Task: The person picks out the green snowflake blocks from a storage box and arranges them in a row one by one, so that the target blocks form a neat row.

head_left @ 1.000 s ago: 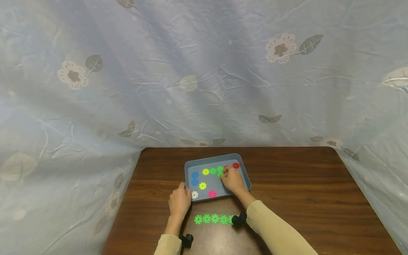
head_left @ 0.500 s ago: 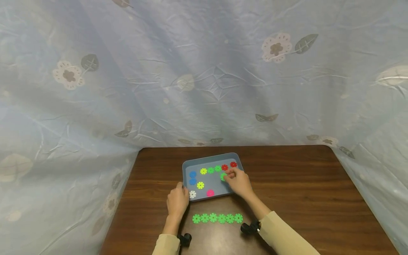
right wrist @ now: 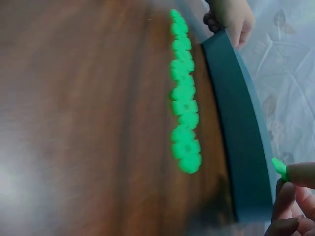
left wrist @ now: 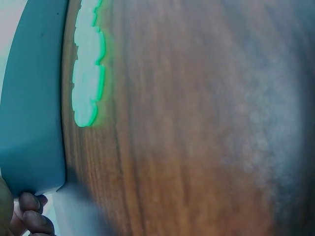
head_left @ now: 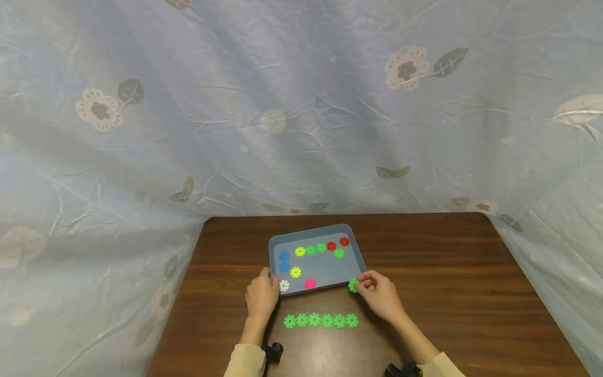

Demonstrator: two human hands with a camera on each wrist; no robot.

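At the near left corner of a grey tray [head_left: 322, 268], my left hand [head_left: 261, 297] grips the wall; in the left wrist view its curled fingers [left wrist: 35, 216] show at that corner. My right hand [head_left: 380, 299] pinches a green notched plastic disc [head_left: 352, 285] between thumb and fingers beside the tray's near right corner. The same green disc [right wrist: 279, 168] appears edge-on in the right wrist view. On the table in front of the tray lies a straight row of several green discs [head_left: 314, 320], each close to its neighbour.
Inside the tray lie more discs: green [head_left: 339, 253], red [head_left: 344, 241], yellow [head_left: 295, 272], blue [head_left: 284, 267], pink [head_left: 309, 283] and white [head_left: 284, 286]. A patterned curtain [head_left: 301, 131] hangs behind the brown wooden table [head_left: 443, 272].
My right hand has picked a green disc out of the tray and brought it toward me, past the near right corner. My left hand keeps its grip on the tray.
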